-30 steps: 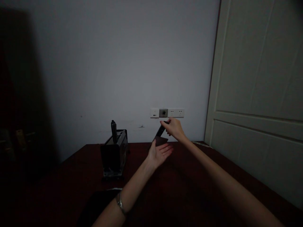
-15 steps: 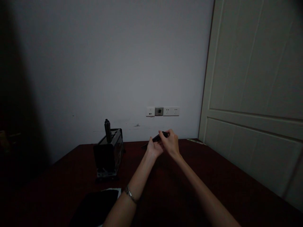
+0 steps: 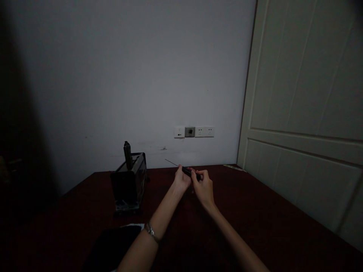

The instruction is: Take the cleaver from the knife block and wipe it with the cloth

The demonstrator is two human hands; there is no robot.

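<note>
Both of my hands meet over the table's far middle, around a knife (image 3: 187, 172) with a black handle. Its thin blade shows nearly edge-on, pointing up and to the left. My left hand (image 3: 182, 181) is closed round the front of the handle, with the thumb on top near the blade; its other fingers are partly hidden. At the rear end of the handle, my right hand (image 3: 203, 187) pinches it between thumb and fingers. To the left stands a dark knife block (image 3: 129, 185), with another black handle (image 3: 128, 155) sticking up from it.
The dark red table (image 3: 227, 211) runs up to a pale wall with a row of sockets (image 3: 200, 131). A black flat item (image 3: 113, 241) with a whitish edge lies at the front left. A panelled door (image 3: 300, 151) borders the right, and a thin strip (image 3: 235, 167) lies at the back right.
The blade has swung from pointing down-left to pointing up-left. My left hand, more open before, has closed on the handle, and my right hand has lowered slightly.
</note>
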